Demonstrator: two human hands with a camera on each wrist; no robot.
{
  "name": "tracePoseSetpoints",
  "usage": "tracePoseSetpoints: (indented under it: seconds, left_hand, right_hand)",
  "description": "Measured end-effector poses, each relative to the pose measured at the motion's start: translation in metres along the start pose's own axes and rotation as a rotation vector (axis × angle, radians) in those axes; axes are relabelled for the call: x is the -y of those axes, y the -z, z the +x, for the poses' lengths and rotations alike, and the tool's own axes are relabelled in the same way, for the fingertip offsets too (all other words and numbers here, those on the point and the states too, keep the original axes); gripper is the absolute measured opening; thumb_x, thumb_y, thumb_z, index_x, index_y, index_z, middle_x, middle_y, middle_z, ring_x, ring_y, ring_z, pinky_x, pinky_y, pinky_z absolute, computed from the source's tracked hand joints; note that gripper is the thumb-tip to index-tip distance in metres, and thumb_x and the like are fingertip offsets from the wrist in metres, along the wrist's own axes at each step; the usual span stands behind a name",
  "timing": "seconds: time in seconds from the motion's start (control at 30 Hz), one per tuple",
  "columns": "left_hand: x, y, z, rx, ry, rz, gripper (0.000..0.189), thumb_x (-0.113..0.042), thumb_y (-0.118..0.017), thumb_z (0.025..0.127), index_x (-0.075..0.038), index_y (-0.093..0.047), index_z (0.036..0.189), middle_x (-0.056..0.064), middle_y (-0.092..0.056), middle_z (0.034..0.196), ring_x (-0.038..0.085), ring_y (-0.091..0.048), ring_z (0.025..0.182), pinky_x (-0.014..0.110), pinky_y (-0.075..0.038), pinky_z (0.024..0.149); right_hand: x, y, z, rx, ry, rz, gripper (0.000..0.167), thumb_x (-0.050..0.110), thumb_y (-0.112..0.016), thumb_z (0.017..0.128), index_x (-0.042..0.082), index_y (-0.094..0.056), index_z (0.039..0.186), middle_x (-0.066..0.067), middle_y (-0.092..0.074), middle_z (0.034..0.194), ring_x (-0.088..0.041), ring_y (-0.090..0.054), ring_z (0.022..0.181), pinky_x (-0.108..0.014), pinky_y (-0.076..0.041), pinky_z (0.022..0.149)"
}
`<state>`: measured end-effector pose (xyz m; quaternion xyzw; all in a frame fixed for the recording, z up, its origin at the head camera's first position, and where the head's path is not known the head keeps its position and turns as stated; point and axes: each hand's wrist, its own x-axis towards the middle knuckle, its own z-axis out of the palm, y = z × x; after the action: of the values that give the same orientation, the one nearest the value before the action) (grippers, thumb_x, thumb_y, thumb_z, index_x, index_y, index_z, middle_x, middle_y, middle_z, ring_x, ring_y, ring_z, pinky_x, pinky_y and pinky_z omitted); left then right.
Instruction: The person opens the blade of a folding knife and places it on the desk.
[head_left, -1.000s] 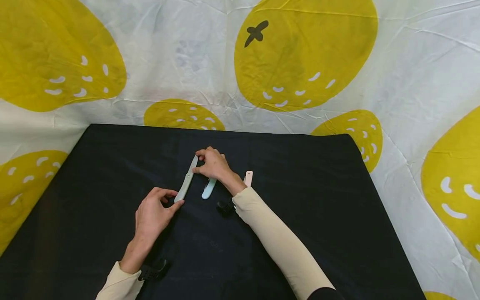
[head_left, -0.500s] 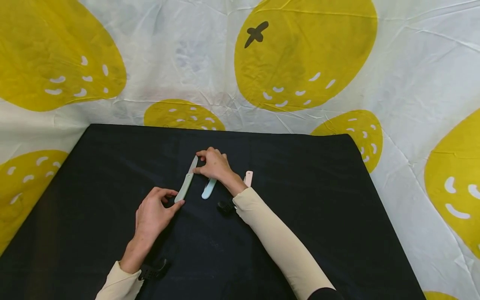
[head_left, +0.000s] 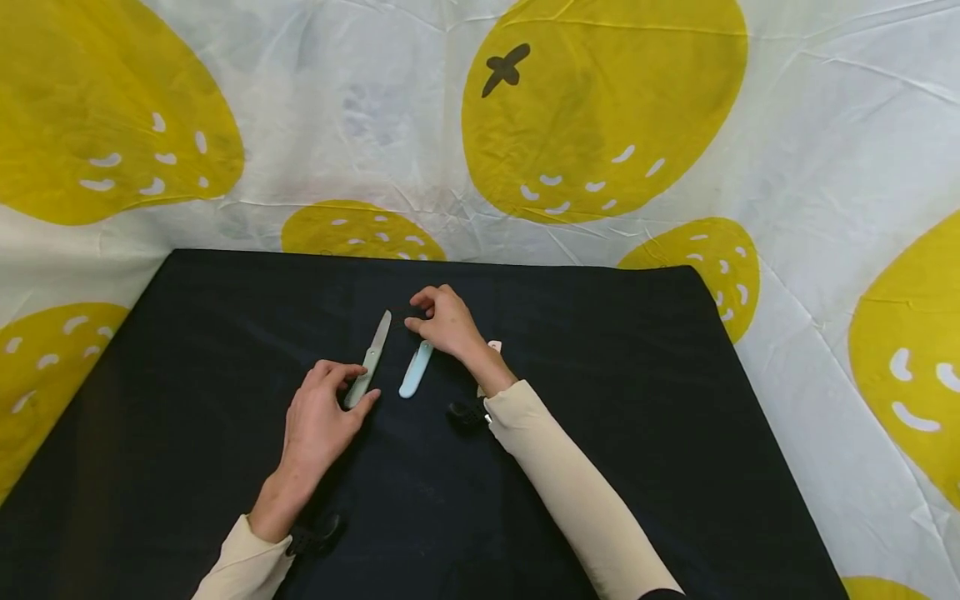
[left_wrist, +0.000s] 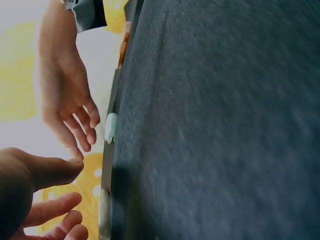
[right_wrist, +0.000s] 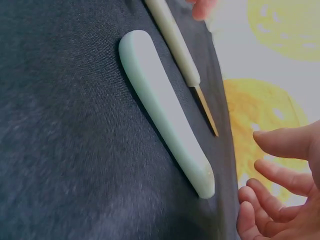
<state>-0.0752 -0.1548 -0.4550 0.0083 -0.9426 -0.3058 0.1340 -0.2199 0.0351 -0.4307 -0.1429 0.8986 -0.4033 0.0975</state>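
A folding knife with a pale green handle [head_left: 363, 382] and its blade unfolded lies on the black cloth, tip pointing away. My left hand [head_left: 322, 417] hovers around its handle, thumb and fingers spread; in the left wrist view they stand apart from the knife. My right hand [head_left: 448, 323] is raised to the right of the blade, fingers loosely bent and holding nothing. Below it lies a light blue folding knife [head_left: 416, 371], folded, which the right wrist view shows up close. A pink knife [head_left: 494, 346] is mostly hidden behind my right wrist.
The black cloth [head_left: 600, 417] covers the table up to its far edge. Behind it hangs a white sheet [head_left: 360, 108] with yellow fruit prints. Dark wrist straps [head_left: 467, 415] sit at both wrists.
My right hand has let go of the green knife's blade and moved right, up off it. The left fingers have come off the handle's end and shifted slightly right.
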Motion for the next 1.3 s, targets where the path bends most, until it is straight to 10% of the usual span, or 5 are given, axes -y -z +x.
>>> tracePoseSetpoints:
  seconds: [1.3]
  left_hand:
    - [-0.025, -0.035, 0.0, 0.091, -0.152, 0.114, 0.038, -0.017, -0.093, 0.077, -0.006, -0.078, 0.11, 0.01, -0.071, 0.096, 0.033, -0.066, 0.083, 0.047, -0.052, 0.069]
  right_hand:
    - [-0.016, -0.002, -0.035, 0.096, -0.023, -0.172, 0.019, 0.02, -0.074, 0.097, 0.01, -0.077, 0.114, -0.009, -0.067, 0.106, -0.022, -0.062, 0.092, -0.031, -0.05, 0.08]
